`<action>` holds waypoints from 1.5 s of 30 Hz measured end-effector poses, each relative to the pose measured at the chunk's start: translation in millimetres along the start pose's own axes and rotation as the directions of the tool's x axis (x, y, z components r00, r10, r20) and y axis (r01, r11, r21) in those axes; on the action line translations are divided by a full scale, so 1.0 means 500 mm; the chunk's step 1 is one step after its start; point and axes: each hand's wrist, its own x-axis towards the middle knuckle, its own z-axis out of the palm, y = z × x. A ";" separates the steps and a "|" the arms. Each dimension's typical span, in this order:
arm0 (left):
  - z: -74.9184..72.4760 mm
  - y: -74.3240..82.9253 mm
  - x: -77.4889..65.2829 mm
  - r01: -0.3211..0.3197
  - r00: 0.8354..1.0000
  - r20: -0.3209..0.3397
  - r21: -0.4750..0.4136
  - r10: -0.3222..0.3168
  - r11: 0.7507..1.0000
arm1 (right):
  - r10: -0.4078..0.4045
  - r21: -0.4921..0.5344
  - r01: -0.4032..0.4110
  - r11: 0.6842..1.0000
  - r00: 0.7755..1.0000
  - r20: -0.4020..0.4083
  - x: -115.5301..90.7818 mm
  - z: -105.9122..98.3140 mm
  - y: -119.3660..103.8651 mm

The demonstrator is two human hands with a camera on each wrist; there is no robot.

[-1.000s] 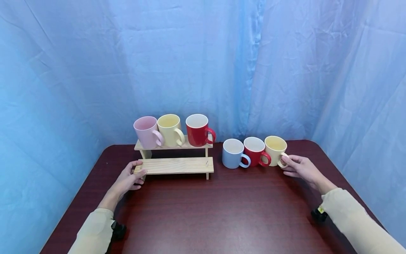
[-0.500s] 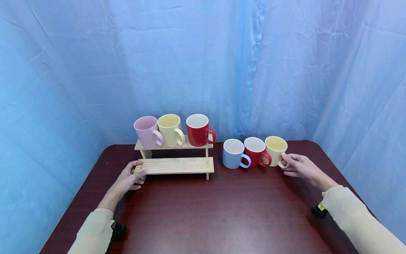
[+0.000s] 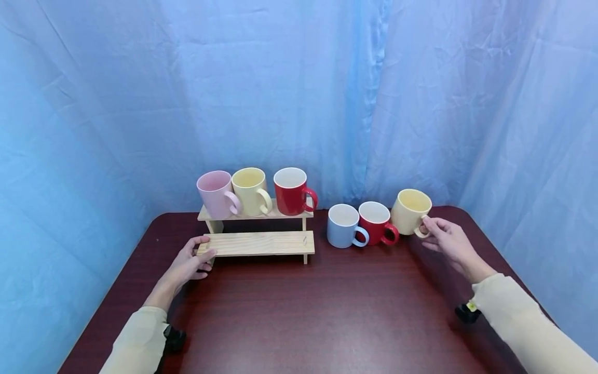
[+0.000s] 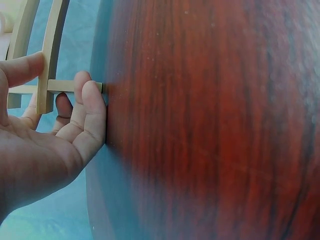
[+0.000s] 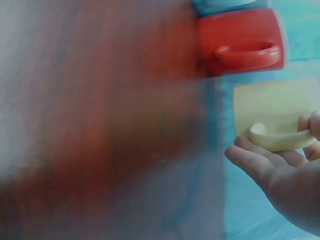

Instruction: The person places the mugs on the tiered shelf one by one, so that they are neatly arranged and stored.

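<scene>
My right hand [image 3: 450, 242] grips the handle of a yellow mug [image 3: 408, 214], which hangs upright just off the table; in the right wrist view the yellow mug [image 5: 275, 107] is apart from the table surface. Left of it, a red mug [image 3: 372, 228] and a light blue mug [image 3: 342, 231] stand on the table. My left hand [image 3: 188, 262] grips the left end of the lower board of a two-tier wooden rack [image 3: 261, 244], thumb on top and other fingers beside and below. In the left wrist view the left hand [image 4: 60, 125] wraps the board's end by its leg.
On the rack's upper tier stand a pink mug [image 3: 216, 197], another yellow mug [image 3: 249, 195] and another red mug [image 3: 290, 195]. Dark wooden table [image 3: 327, 311] spreads in front. Blue curtains [image 3: 280, 93] hang behind and at both sides.
The right hand has lifted the yellow mug off the table, up and slightly right, away from the red mug. The left hand and rack have stayed put.
</scene>
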 end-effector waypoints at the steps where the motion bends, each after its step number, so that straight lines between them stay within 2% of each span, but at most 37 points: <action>1: 0.000 0.000 0.000 -0.001 1.000 -0.001 0.003 0.001 1.000 | -0.027 0.040 0.028 0.999 1.000 -0.008 -0.002 0.001 -0.010; 5: -0.001 0.001 0.002 -0.003 1.000 -0.003 0.006 0.003 1.000 | -0.136 0.194 0.135 0.972 0.991 -0.011 -0.011 0.007 -0.066; 9: -0.002 0.000 0.003 -0.003 1.000 0.001 0.008 0.003 1.000 | -0.205 0.266 0.188 0.945 0.978 0.036 -0.025 0.021 -0.132; 15: -0.003 0.002 0.000 -0.012 1.000 0.006 0.014 0.012 1.000 | -0.208 0.193 0.189 0.963 0.974 0.085 -0.054 0.068 -0.213; 18: -0.002 0.002 0.000 -0.012 1.000 0.008 0.012 0.011 1.000 | -0.199 0.192 0.168 0.967 0.968 0.156 -0.065 0.096 -0.237; 22: -0.001 -0.001 0.001 -0.008 1.000 0.012 0.009 0.007 1.000 | -0.165 0.149 0.132 0.980 0.958 0.236 -0.072 0.142 -0.259; 27: 0.000 -0.004 -0.001 -0.004 1.000 0.011 0.014 0.004 1.000 | -0.095 0.016 0.094 0.995 0.960 0.264 -0.072 0.207 -0.276; 30: -0.001 -0.005 -0.003 -0.002 1.000 0.013 0.015 0.002 1.000 | -0.066 -0.017 0.074 0.997 0.956 0.284 -0.068 0.242 -0.281; 36: -0.003 -0.007 -0.004 -0.001 1.000 0.012 0.012 0.001 1.000 | -0.050 -0.030 0.064 0.998 0.942 0.331 -0.051 0.302 -0.291; 45: -0.003 -0.002 -0.004 -0.012 1.000 -0.001 0.015 0.012 1.000 | -0.102 0.059 0.085 0.995 0.905 0.413 -0.029 0.393 -0.309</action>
